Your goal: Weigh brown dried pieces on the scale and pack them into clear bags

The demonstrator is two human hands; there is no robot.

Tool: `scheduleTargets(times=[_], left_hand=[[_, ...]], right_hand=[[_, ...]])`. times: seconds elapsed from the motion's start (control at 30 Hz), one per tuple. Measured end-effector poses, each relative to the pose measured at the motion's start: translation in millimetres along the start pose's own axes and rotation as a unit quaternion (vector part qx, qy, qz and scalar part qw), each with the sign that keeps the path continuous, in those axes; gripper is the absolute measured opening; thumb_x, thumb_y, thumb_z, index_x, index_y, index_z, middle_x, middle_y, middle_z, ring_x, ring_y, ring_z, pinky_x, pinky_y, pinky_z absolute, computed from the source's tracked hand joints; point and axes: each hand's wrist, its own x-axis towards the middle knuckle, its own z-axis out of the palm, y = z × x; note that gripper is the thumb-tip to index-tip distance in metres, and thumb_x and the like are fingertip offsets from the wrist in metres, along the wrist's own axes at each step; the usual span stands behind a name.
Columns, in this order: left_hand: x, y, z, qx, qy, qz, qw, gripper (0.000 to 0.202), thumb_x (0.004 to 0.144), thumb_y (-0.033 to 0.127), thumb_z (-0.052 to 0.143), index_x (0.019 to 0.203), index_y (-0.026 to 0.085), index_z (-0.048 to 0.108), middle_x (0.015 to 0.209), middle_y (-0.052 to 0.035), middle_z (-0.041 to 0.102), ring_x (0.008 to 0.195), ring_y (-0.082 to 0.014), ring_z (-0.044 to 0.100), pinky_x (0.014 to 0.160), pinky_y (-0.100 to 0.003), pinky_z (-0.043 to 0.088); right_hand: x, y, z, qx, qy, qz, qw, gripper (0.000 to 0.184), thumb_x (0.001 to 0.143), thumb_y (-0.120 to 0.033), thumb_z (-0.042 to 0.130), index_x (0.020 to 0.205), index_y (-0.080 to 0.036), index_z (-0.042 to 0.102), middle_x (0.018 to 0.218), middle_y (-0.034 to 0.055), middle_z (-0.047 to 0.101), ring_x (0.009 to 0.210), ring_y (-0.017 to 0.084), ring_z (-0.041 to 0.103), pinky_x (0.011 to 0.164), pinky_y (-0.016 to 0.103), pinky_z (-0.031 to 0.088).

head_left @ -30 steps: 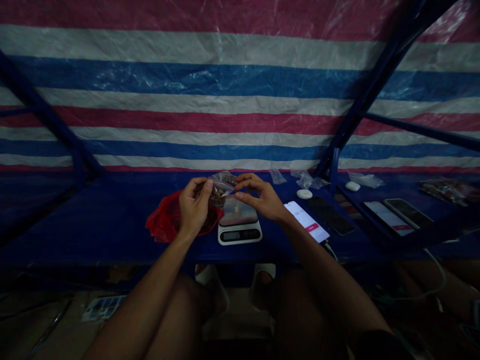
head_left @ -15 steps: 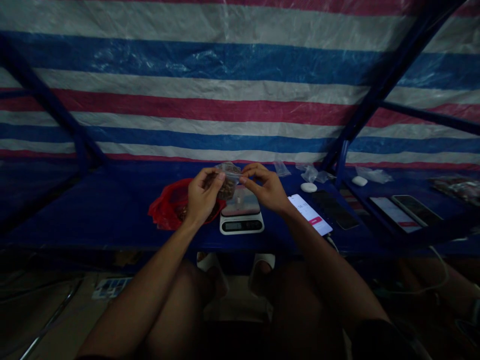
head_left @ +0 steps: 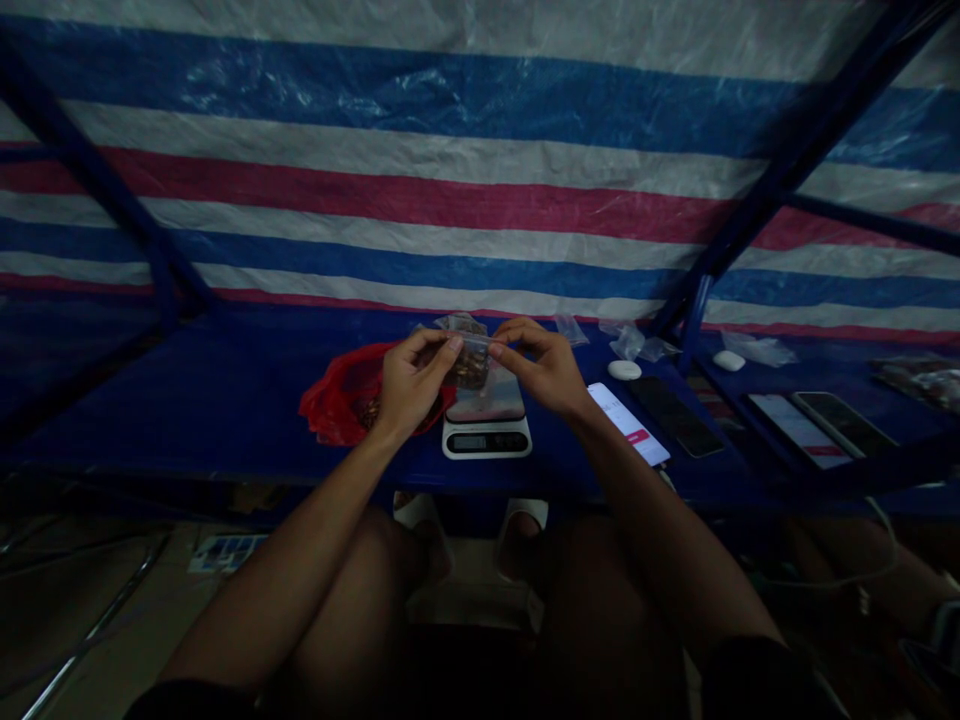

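The top edge of a small clear bag (head_left: 472, 365) is pinched at its two ends by the left hand (head_left: 411, 385) and the right hand (head_left: 546, 368); in each, thumb and forefinger are closed on the plastic, while the other fingers of the left are curled behind and those of the right are loosely bent. A second ago the bag was tilted and bunched towards the left hand, with the right fingertips only at its edge; now its top has been drawn out level and the brown pieces inside hang below it. By this, it is judged, the mouth has been brought under control from both sides, so that it can be worked along its whole width. The bag is held above the rear part of a white scale (head_left: 487, 440); in this dim light it cannot be told whether the plate is touched. To the left, an open red bag (head_left: 341, 395) with more brown pieces in it is partly covered by the left hand. To the right, a lit phone (head_left: 628, 425), a dark phone (head_left: 679, 420) and a white case (head_left: 624, 370) are laid on the blue table (head_left: 247, 390), with crumpled clear bags (head_left: 630, 342) behind them.
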Motion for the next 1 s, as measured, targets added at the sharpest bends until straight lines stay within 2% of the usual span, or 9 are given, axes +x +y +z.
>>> scheduleTargets(times=[0.1, 0.3, 0.47, 0.57, 0.67, 0.8, 0.9, 1.0], left_hand=[[0.0, 0.4, 0.3, 0.007, -0.013, 0.009, 1.0, 0.03, 0.083, 0.047, 0.075, 0.09, 0.018, 0.076, 0.087, -0.0052, 0.077, 0.079, -0.0196, 0.072, 0.075, -0.031, 0.059], [0.4, 0.4, 0.5, 0.034, -0.027, 0.015, 0.999, 0.027, 0.083, 0.045, 0.076, 0.085, 0.018, 0.078, 0.082, -0.0039, 0.078, 0.076, -0.0199, 0.071, 0.072, -0.03, 0.058], [-1.5, -1.2, -0.1, 0.025, -0.063, 0.002, 0.998, 0.027, 0.082, 0.044, 0.077, 0.089, 0.018, 0.081, 0.085, -0.005, 0.08, 0.078, -0.0209, 0.073, 0.072, -0.03, 0.057], [-2.0, 0.1, -0.4, 0.026, -0.058, -0.004, 0.998, 0.025, 0.082, 0.043, 0.078, 0.087, 0.019, 0.081, 0.086, -0.0055, 0.08, 0.081, -0.0221, 0.074, 0.077, -0.033, 0.058], [-0.2, 3.0, -1.7, 0.043, -0.04, -0.007, 0.998, 0.023, 0.082, 0.041, 0.078, 0.086, 0.019, 0.082, 0.085, -0.005, 0.08, 0.08, -0.0222, 0.074, 0.075, -0.032, 0.059], [3.6, 6.1, -5.8, 0.023, -0.019, -0.023, 0.999, 0.022, 0.081, 0.042, 0.078, 0.086, 0.02, 0.081, 0.084, -0.0036, 0.08, 0.076, -0.0211, 0.073, 0.071, -0.031, 0.059], [5.0, 6.7, -10.3, 0.014, -0.03, -0.036, 0.999, 0.024, 0.08, 0.043, 0.079, 0.086, 0.02, 0.081, 0.084, -0.0042, 0.08, 0.076, -0.0219, 0.073, 0.071, -0.032, 0.059], [12.4, 4.3, -12.9, 0.046, -0.059, -0.017, 0.997, 0.024, 0.082, 0.043, 0.077, 0.087, 0.02, 0.082, 0.086, -0.0049, 0.08, 0.081, -0.0225, 0.073, 0.077, -0.033, 0.058]], right_hand=[[-0.4, -1.6, 3.7, 0.004, -0.004, 0.007, 1.0, 0.034, 0.087, -0.056, 0.073, 0.086, -0.021, 0.073, 0.102, 0.0066, 0.071, 0.095, 0.021, 0.064, 0.075, 0.035, 0.05], [-1.3, -6.4, 8.9, 0.009, -0.006, -0.04, 0.999, 0.028, 0.091, -0.048, 0.07, 0.085, -0.021, 0.071, 0.099, 0.006, 0.069, 0.094, 0.021, 0.063, 0.084, 0.037, 0.049], [-1.5, -9.6, 8.0, -0.011, -0.01, -0.022, 1.0, 0.024, 0.091, -0.044, 0.071, 0.088, -0.02, 0.071, 0.1, 0.0058, 0.069, 0.096, 0.021, 0.063, 0.082, 0.035, 0.047], [-0.7, -12.7, 6.5, -0.015, -0.03, -0.011, 0.999, 0.024, 0.093, -0.044, 0.069, 0.088, -0.02, 0.07, 0.1, 0.0056, 0.069, 0.093, 0.02, 0.063, 0.082, 0.034, 0.047], [0.2, -14.3, 2.8, -0.011, -0.054, -0.009, 0.998, 0.026, 0.094, -0.045, 0.067, 0.087, -0.02, 0.069, 0.097, 0.0049, 0.069, 0.09, 0.019, 0.063, 0.083, 0.034, 0.048], [0.0, -10.3, -7.7, -0.019, -0.05, -0.002, 0.999, 0.028, 0.093, -0.047, 0.069, 0.085, -0.02, 0.07, 0.094, 0.0047, 0.07, 0.086, 0.019, 0.063, 0.079, 0.034, 0.048], [-0.6, -4.4, -16.7, -0.027, -0.047, 0.008, 0.999, 0.028, 0.09, -0.047, 0.072, 0.084, -0.02, 0.072, 0.092, 0.0044, 0.071, 0.082, 0.019, 0.062, 0.076, 0.034, 0.048], [4.2, 0.6, -22.2, -0.043, -0.028, 0.024, 0.998, 0.027, 0.084, -0.045, 0.08, 0.077, -0.02, 0.072, 0.086, 0.0032, 0.071, 0.077, 0.018, 0.062, 0.076, 0.035, 0.049]])
